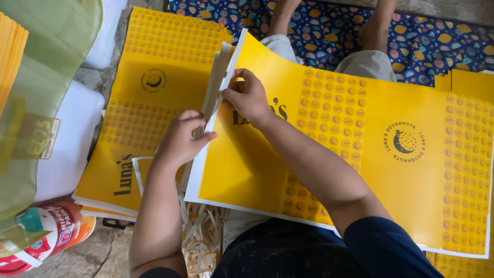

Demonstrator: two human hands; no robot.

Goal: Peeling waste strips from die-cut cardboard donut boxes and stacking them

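Both hands pinching the white margin strip off the yellow sheet.
We note left hand (pixel 181 138) and right hand (pixel 248 95) fingers closed on the white strip (pixel 216 85) of the yellow printed sheet (pixel 329 154); between the fingers, an uneven pull could, we judge, tear into the print.

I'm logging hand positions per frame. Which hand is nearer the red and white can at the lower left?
Left. The left hand is above and right of the can; the right hand sits farther right, on the yellow sheet.

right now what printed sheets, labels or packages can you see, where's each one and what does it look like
Printed sheet: across the lap, both hands at its left edge; yellow, white border, dot grids, round dark emblem.
Stack of sheets: on the floor, left; same yellow print.
Can: bottom left, on its side; red, white and orange label.
Tag: far left; small beige rectangle.
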